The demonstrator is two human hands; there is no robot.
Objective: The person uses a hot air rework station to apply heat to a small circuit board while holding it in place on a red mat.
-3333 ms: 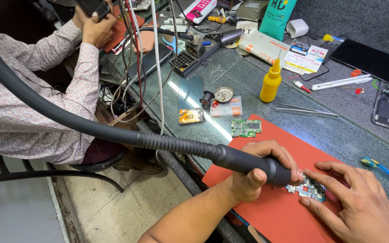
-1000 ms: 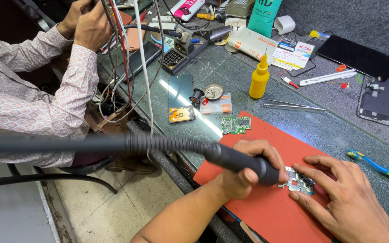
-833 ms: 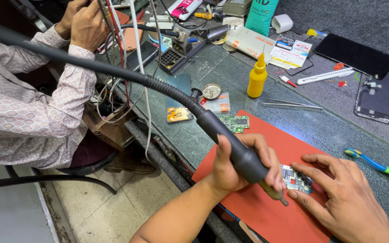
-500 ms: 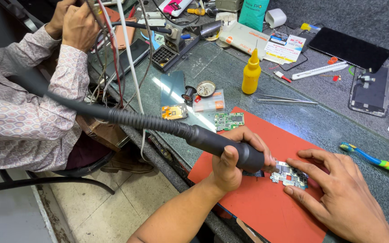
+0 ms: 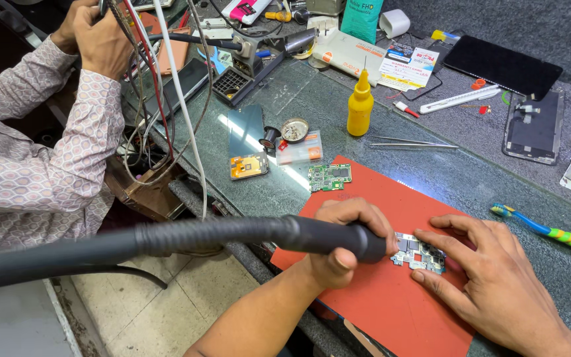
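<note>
Head view: the left hand (image 5: 345, 241) is clamped around the black hot-air handle (image 5: 325, 236), its nozzle at the small circuit board (image 5: 419, 252). The right hand (image 5: 490, 281) lies spread, fingertips pinning that board on the red mat (image 5: 391, 311) near the bench's front edge. Heating looks underway; nothing appears lifted off yet. A second green board (image 5: 330, 177) sits at the mat's far corner, tweezers (image 5: 414, 141) and a yellow bottle (image 5: 359, 106) beyond.

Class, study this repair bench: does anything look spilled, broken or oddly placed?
Nothing looks spilled. One oddity: a toothbrush lies among the electronics, right of the red mat. The left hand holds a black hot-air wand at a circuit board that the right hand steadies.
</note>
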